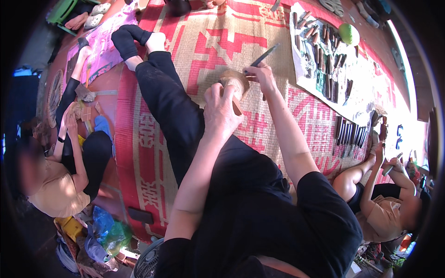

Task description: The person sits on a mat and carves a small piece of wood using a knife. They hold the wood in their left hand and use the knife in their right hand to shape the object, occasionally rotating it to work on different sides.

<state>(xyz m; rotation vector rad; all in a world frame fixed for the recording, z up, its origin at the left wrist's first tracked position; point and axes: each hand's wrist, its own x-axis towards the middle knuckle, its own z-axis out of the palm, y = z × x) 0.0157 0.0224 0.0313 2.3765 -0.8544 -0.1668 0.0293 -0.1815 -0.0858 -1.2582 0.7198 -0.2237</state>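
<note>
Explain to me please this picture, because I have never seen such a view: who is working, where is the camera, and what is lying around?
There is no machine here: a person works with two bare hands. The camera sits on that person's head and looks down; its very wide lens bends straight edges near the rim.

The left hand holds a pale brown, wood-like piece. The right hand holds a narrow dark tool, its tip pointing up and right; its exact kind is unclear.

Beneath is a red and tan woven mat. On the right, a white sheet bears many handled tools and a round green object. Two other people sit nearby, one on the left, one on the right.
</note>
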